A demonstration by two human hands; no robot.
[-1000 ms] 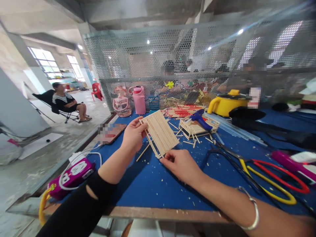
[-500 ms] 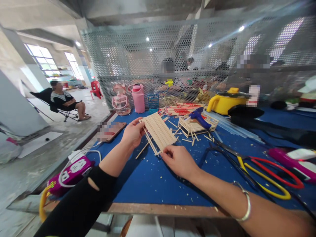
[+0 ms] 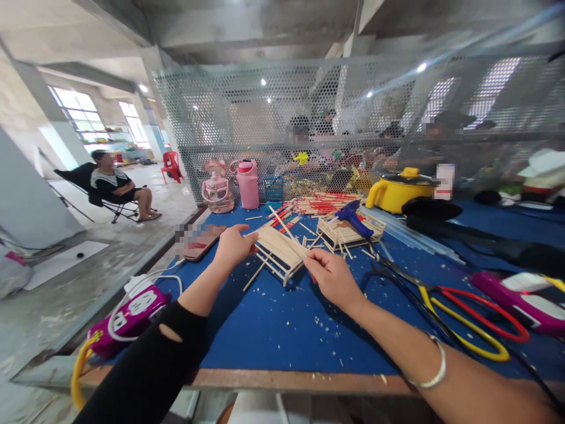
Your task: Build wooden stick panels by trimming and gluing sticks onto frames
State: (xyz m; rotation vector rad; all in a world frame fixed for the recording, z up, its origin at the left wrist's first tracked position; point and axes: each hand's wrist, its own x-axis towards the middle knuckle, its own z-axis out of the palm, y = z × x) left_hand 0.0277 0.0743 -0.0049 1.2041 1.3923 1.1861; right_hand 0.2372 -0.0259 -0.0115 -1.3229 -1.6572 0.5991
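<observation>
A small frame made of pale wooden sticks (image 3: 279,248) is held low over the blue mat, its top a closed row of sticks and its near side open with rails. My left hand (image 3: 236,243) pinches its left corner. Between the fingers of my right hand (image 3: 332,275), at the frame's right edge, is the near end of a wooden stick (image 3: 286,225). That stick slants up and left across the frame's far side. Whether the right fingers also touch the frame I cannot tell.
A second stick frame (image 3: 334,237) lies behind, with a blue glue gun (image 3: 354,218) on it. Scissors (image 3: 477,315), clear glue sticks (image 3: 415,234) and a yellow pot (image 3: 399,194) are on the right. A phone (image 3: 207,241) and purple power strip (image 3: 128,315) lie left.
The frame has tipped flatter, showing its near side. My right hand has left the frame's near corner, moved up and right, and now has a stick in its fingers.
</observation>
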